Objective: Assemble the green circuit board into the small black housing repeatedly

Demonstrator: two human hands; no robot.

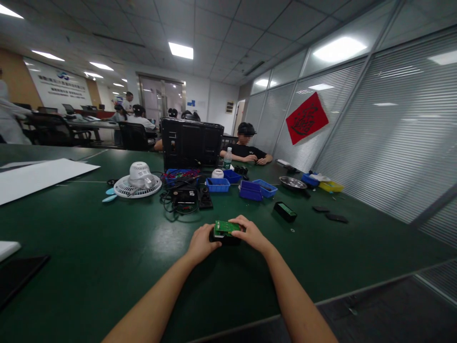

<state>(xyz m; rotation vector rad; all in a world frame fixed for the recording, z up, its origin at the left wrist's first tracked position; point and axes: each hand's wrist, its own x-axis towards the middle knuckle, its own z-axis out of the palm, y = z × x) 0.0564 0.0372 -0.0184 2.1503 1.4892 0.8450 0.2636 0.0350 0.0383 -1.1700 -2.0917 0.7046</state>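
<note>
A green circuit board (227,226) was observed on top of a black casing (230,241), at the near middle of the green table (143,257). The casing was gripped at its nine o'clock side by the left hand (204,244). The board was held at its three o'clock edge between thumb and fingers of the right hand (252,233); whether the casing was also touched by that hand could not be determined, nor whether the board was fully seated. Taken from the board, a second casing (285,212), with a green panel in its top, was noted at two o'clock, well apart from the hands. A black unit (183,196) among tangled cables was recorded at ten o'clock, with a white fan part (139,185) beyond. A blue tray (217,186) was found at twelve, a steel pan (293,182) at two, and a flat black piece (336,218) at three. A co-worker (246,150) was seen seated between twelve and one.
</note>
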